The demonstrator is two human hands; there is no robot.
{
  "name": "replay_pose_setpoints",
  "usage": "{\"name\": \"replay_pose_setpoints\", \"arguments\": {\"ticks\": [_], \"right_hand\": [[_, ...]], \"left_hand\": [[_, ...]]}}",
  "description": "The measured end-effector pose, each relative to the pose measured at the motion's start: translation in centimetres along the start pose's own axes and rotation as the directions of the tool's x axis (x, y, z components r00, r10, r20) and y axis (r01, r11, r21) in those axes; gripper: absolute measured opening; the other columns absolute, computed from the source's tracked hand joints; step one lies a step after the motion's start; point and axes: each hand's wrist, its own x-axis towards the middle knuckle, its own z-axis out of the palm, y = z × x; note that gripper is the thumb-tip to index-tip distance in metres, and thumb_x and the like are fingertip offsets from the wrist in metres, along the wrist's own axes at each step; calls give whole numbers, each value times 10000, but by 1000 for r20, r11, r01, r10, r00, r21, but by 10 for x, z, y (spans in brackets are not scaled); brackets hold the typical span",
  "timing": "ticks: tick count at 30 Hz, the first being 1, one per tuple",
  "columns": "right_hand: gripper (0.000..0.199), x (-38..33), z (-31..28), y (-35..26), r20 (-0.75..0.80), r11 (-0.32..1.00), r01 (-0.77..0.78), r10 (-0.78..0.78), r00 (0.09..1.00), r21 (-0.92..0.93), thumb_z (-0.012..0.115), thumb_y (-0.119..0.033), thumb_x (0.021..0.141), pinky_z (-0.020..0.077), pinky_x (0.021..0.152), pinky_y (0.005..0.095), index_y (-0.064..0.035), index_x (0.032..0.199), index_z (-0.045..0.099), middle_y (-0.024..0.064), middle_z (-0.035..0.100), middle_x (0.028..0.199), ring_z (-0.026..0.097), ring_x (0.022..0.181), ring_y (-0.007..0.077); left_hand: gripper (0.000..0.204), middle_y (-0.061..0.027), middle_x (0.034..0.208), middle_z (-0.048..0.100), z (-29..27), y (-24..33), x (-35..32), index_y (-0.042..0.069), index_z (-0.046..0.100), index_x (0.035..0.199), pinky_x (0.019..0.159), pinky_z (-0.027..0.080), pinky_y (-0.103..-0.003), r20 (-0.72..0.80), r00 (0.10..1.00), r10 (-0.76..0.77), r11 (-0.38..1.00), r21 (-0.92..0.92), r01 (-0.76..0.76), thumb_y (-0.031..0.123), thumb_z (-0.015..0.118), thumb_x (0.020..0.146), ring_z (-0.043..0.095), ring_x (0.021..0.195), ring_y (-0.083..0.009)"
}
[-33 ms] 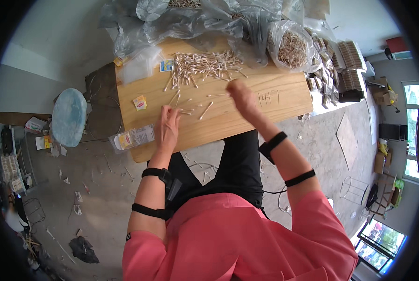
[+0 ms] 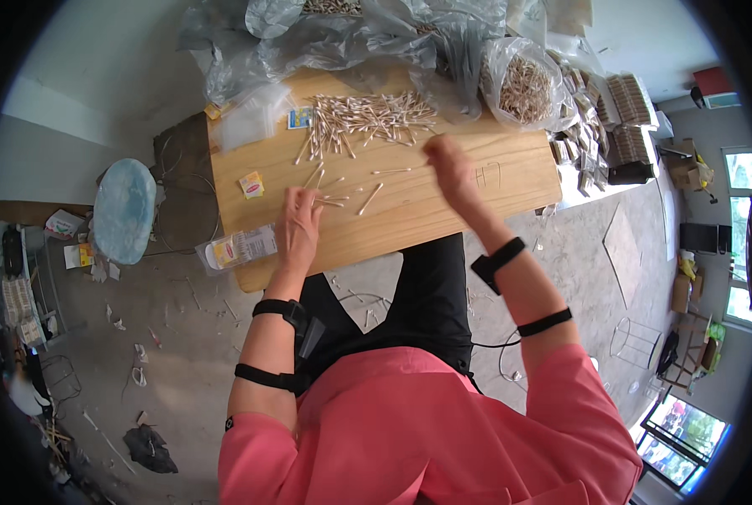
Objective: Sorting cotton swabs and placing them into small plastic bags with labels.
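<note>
Nothing has visibly shifted since the earlier frame; both hands sit where they were. On the wooden counter (image 2: 477, 210), the heap of cotton swabs (image 2: 368, 118) lies at the far edge. The left hand (image 2: 299, 227) rests with its fingers (image 2: 309, 202) stretched out flat on a few loose swabs (image 2: 334, 200). The right hand (image 2: 447, 168) hovers curled beside the heap; I cannot tell if it holds anything. To gather these well, it would probably help to line the sticks up parallel before pinching.
</note>
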Motion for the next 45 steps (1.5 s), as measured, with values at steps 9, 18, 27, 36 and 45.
{"name": "replay_pose_setpoints", "arguments": {"ticks": [9, 18, 27, 36, 45], "right_hand": [[292, 80, -176, 67, -513, 833, -234, -68, 856, -501, 729, -227, 863, 519, 748, 383, -58, 1085, 645, 153, 666, 1120, 671, 717, 250], [183, -52, 14, -11, 270, 996, 1, -25, 963, 87, 624, -75, 861, 539, 737, 406, -81, 1042, 648, 94, 615, 1086, 642, 916, 317], [59, -55, 69, -43, 349, 996, -63, 38, 936, 61, 639, -147, 850, 529, 695, 411, -112, 898, 640, 86, 577, 1058, 643, 874, 303], [111, -39, 68, -43, 161, 985, -155, 142, 977, 72, 641, -142, 838, 532, 717, 417, -115, 946, 640, 73, 588, 1068, 639, 900, 306], [65, -59, 96, -80, 202, 983, -129, 102, 974, 127, 651, -132, 831, 517, 685, 421, -92, 866, 615, 98, 587, 891, 632, 831, 325]], "left_hand": [[189, -106, 1023, 532, 2, -12, 21, 74, 526, 994, 748, 507, -443, 61, 994, -90, 993, -72, 95, 91, 663, 865, 595, 912, -340], [126, -78, 989, 538, -18, -9, 36, 83, 569, 959, 732, 485, -433, -130, 990, 60, 998, 35, -56, 58, 643, 860, 590, 877, -317], [113, -69, 967, 551, 13, 1, -9, 83, 606, 908, 785, 455, -442, -157, 987, 38, 998, 48, -30, 53, 674, 823, 564, 893, -304], [106, -75, 915, 568, 16, 3, -19, 78, 617, 909, 768, 457, -434, -151, 988, -36, 991, -130, 16, 53, 679, 826, 580, 893, -315], [150, -73, 989, 561, 16, 12, -20, 90, 617, 955, 813, 442, -454, -111, 990, 86, 994, -55, -92, 87, 689, 824, 567, 918, -318]]}}
